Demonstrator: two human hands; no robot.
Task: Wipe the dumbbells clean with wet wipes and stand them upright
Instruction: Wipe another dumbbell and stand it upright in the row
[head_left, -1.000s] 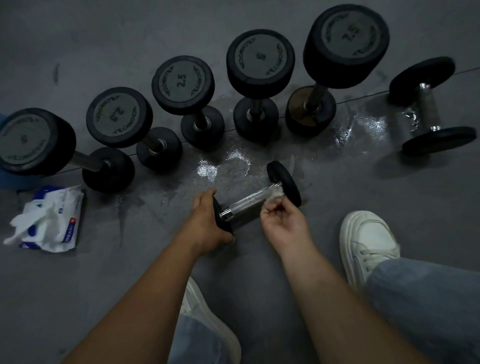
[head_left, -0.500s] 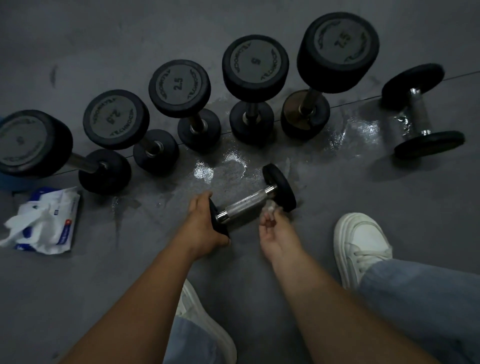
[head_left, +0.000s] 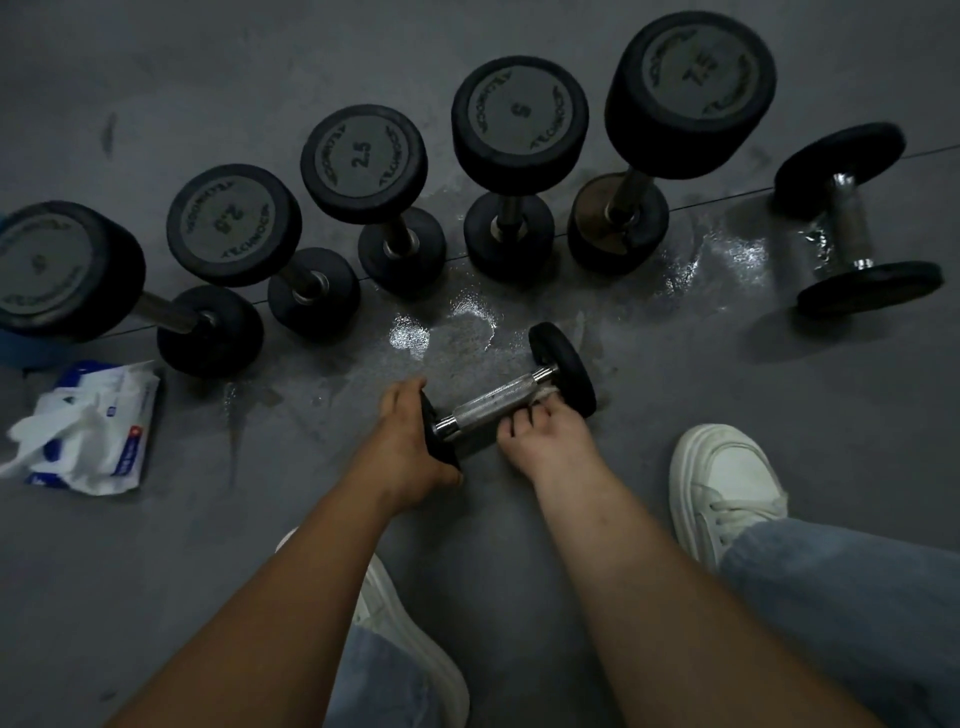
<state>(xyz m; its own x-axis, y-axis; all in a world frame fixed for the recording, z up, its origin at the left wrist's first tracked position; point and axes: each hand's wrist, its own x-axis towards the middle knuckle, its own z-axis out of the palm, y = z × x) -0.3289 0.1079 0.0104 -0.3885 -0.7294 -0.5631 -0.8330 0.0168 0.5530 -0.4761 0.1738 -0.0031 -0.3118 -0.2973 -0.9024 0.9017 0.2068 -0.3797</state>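
At the bottom of the frame, jeans (head_left: 857, 597) and two white shoes (head_left: 727, 478) frame both forearms. Just above centre, the left hand (head_left: 410, 452) is clamped around the near disc of a small dumbbell (head_left: 498, 402), which lies tilted on the grey floor (head_left: 675, 415). The right hand (head_left: 545, 441) curls under the metal handle, pinching a white wipe (head_left: 543, 396) against it beside the far disc. A pack of wipes (head_left: 98, 431) lies at middle left. Beyond a wet patch (head_left: 410, 332), five dumbbells (head_left: 519, 114) stand upright in a row. Another dumbbell (head_left: 852, 223) lies on its side at upper right.
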